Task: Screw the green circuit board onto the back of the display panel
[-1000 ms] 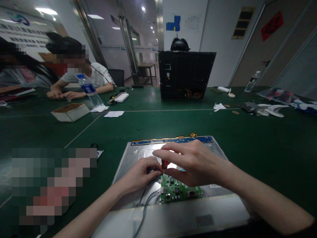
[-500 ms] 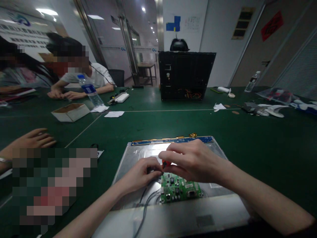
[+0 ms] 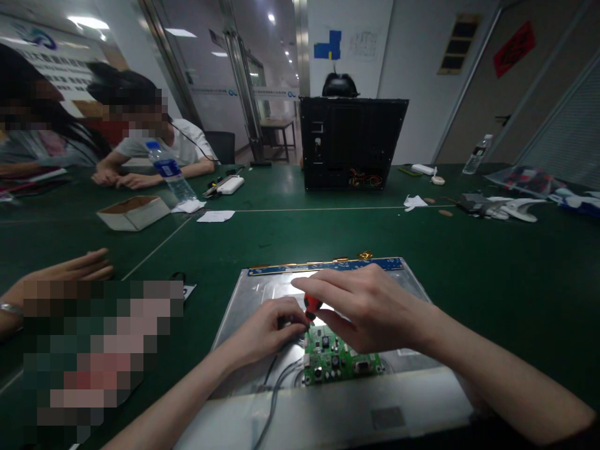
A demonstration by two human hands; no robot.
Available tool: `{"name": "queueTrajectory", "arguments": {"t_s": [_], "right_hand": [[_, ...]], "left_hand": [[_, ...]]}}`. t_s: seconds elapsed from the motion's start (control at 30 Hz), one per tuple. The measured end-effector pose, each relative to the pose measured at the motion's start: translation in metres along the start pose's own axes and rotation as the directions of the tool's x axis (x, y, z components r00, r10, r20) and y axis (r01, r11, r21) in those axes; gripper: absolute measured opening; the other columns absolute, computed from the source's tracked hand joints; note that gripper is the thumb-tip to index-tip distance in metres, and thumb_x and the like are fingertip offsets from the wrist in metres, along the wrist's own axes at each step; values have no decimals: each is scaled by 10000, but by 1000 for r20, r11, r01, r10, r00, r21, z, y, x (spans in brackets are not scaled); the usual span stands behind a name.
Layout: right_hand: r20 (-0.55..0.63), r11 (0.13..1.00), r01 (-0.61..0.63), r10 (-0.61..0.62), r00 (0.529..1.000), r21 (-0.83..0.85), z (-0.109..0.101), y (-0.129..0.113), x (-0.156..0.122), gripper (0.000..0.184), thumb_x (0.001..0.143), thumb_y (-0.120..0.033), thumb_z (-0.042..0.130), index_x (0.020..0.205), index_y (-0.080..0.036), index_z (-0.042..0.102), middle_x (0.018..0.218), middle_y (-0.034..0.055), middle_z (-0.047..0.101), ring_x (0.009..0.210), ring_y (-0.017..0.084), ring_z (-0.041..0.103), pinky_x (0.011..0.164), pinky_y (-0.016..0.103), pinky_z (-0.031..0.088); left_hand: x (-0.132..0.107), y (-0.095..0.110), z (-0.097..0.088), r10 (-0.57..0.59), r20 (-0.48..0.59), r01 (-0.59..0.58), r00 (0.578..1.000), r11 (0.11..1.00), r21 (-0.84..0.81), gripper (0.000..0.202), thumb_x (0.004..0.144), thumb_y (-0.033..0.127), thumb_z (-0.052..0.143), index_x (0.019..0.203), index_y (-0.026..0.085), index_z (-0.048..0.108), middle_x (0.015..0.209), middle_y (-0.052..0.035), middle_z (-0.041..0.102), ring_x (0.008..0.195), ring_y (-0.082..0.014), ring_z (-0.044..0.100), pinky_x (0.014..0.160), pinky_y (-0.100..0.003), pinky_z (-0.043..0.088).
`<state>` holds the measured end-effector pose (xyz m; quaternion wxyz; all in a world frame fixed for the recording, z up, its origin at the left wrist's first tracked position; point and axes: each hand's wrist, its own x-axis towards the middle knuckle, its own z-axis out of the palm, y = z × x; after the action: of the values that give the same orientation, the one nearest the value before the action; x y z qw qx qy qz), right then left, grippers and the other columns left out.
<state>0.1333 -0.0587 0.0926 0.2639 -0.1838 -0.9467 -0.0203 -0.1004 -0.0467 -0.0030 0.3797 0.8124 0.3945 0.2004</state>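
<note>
A silver metal panel (image 3: 262, 294) lies flat on the green table in front of me, with a blue strip (image 3: 375, 264) along its far edge. A small green circuit board (image 3: 337, 361) sits on the panel near me, and grey cables (image 3: 276, 387) run off its left side. My right hand (image 3: 370, 309) is curled over the board, gripping a red-handled screwdriver (image 3: 312, 304) held upright. My left hand (image 3: 265, 331) is closed just left of the screwdriver, pinching at the board's top left corner; what its fingertips hold is hidden.
A black open computer case (image 3: 351, 144) stands beyond the panel. A cardboard box (image 3: 134, 211), a water bottle (image 3: 171, 172) and papers lie at the left, where two people sit. Another person's hand (image 3: 70, 269) rests on the table at my left. Clutter lies at far right (image 3: 497, 206).
My right hand has shifted slightly left, showing more of the red screwdriver handle. The other person's hand came into view at the left and stays on the table.
</note>
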Motion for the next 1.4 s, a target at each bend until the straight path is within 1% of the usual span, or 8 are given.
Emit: {"name": "queueTrajectory", "arguments": {"t_s": [0.3,0.43,0.6,0.8,1.0,1.2,1.3,1.4], "right_hand": [[-23,997,20,-22,1000,-70,3,3,-1,206,990,-276,478,1146,-161,547,993,38,657,776,130,604,540,261,395],[-11,997,26,-27,1000,-77,2,3,0,181,995,-283,473,1079,-173,589,925,23,645,705,122,572,518,266,376],[-43,997,19,-22,999,-70,0,1,0,239,995,-287,469,1158,-165,594,996,45,668,774,142,617,527,271,417],[-55,998,39,-41,998,-39,1,1,-1,380,960,-146,442,1334,-84,466,1261,124,624,1060,184,619,663,284,513],[-40,998,12,-15,999,-58,3,2,-1,311,988,-206,447,1283,-118,485,1143,107,633,917,166,629,576,271,483],[-48,997,6,-10,999,-78,3,2,-1,194,991,-297,477,1080,-169,593,970,48,624,686,122,563,492,255,390],[-46,997,7,-11,999,-82,1,2,0,206,991,-300,482,1096,-169,602,965,46,634,684,125,572,493,258,398],[-33,998,20,-22,999,-54,0,1,0,294,996,-268,461,1247,-136,538,1099,88,650,852,156,632,562,268,470]], "left_hand": [[1,-4,0,9,-21,-9,1000,999,34,115,855,198,603,779,162,682,804,-22,674,755,-184,603,663,-272,455],[1,-5,0,30,-15,-30,999,999,27,98,874,203,594,831,167,675,830,-20,663,770,-185,601,673,-272,467],[1,-2,0,39,-37,-38,999,999,35,108,859,182,592,776,163,659,771,-8,657,727,-176,596,664,-268,456],[0,-1,2,4,-30,-3,1000,1000,20,104,861,202,604,835,165,698,830,-32,698,796,-204,628,729,-299,469],[0,-2,1,-10,-2,10,1000,1000,-6,113,868,211,604,848,167,707,841,-31,707,801,-203,633,723,-295,474],[1,-1,-1,10,-19,-9,1000,999,48,117,860,203,602,793,167,690,799,-17,671,744,-187,598,675,-282,461],[1,-2,-1,9,-19,-8,1000,999,44,125,867,221,604,785,164,680,788,-16,662,741,-187,594,666,-279,455],[0,-2,1,3,-23,-1,1000,999,45,129,868,221,600,785,157,677,780,-21,660,747,-192,598,674,-285,454]]}}
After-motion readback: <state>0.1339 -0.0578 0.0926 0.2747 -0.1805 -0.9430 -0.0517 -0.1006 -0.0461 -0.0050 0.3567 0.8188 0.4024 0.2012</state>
